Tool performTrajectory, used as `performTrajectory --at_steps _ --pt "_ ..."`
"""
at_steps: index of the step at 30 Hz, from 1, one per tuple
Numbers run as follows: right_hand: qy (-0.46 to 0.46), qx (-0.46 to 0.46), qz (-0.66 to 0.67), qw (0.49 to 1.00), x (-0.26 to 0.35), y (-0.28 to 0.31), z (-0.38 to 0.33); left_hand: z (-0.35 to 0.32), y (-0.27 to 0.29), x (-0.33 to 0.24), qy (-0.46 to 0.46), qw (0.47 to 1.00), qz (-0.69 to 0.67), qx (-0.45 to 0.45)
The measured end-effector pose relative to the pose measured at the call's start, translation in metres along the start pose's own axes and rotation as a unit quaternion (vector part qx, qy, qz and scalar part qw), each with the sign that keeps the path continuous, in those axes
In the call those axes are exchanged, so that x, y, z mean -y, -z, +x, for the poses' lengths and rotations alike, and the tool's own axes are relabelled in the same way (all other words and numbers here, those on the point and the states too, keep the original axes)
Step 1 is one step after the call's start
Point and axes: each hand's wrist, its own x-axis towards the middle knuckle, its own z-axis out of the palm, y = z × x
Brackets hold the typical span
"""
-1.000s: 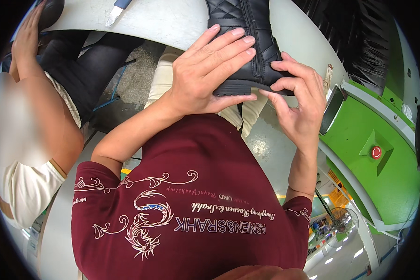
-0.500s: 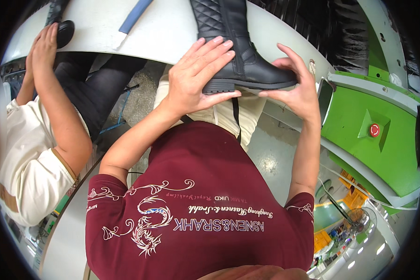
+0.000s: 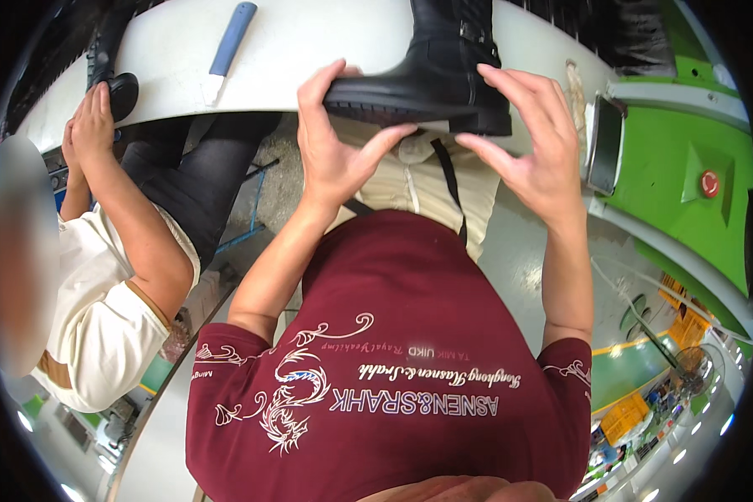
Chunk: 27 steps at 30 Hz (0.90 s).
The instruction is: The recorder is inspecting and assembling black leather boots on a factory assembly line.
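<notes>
A black leather boot point(image 3: 410, 88) lies across the near edge of the white table, its toe toward the left and its shaft running away from me. My left hand point(image 3: 335, 155) cups the toe, with fingers over the far side and the thumb along the sole. At the heel end, my right hand point(image 3: 540, 138) has its fingers against the back of the boot and its thumb below the heel. Both hands are curved around the boot, which sits between them. Part of the shaft is cut off by the upper edge of the view.
On the white table point(image 3: 167, 50) lies a blue-handled tool point(image 3: 233, 40) with a pale tip. To my left, a co-worker's hands point(image 3: 92, 121) are at another black boot point(image 3: 124, 94). A green machine point(image 3: 686, 176) with a red button point(image 3: 709, 184) stands at the right.
The boot has been turned around: its toe pointed right and now points left. My left hand has gone from the heel and ankle to the toe, my right from the toe to the heel.
</notes>
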Motion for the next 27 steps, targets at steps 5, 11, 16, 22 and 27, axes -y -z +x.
performTrajectory --at_steps 5,11,16,22,27 --pt "0.044 -0.040 -0.056 0.997 -0.008 -0.025 -0.012 0.029 0.011 -0.010 -0.138 0.982 0.126 0.026" --pt "0.061 -0.036 -0.067 0.995 -0.006 -0.037 -0.008 0.039 -0.001 -0.025 -0.172 0.961 0.196 0.091" --pt "0.036 0.034 -0.028 0.998 -0.007 -0.033 0.005 0.034 -0.004 -0.020 -0.171 0.967 0.178 0.063" --pt "0.046 0.061 0.120 0.990 -0.038 -0.026 0.018 0.043 -0.009 -0.021 -0.157 0.973 0.166 0.039" --pt "-0.066 0.016 0.178 0.982 -0.038 -0.036 0.012 0.043 -0.012 -0.024 -0.169 0.971 0.165 0.025"
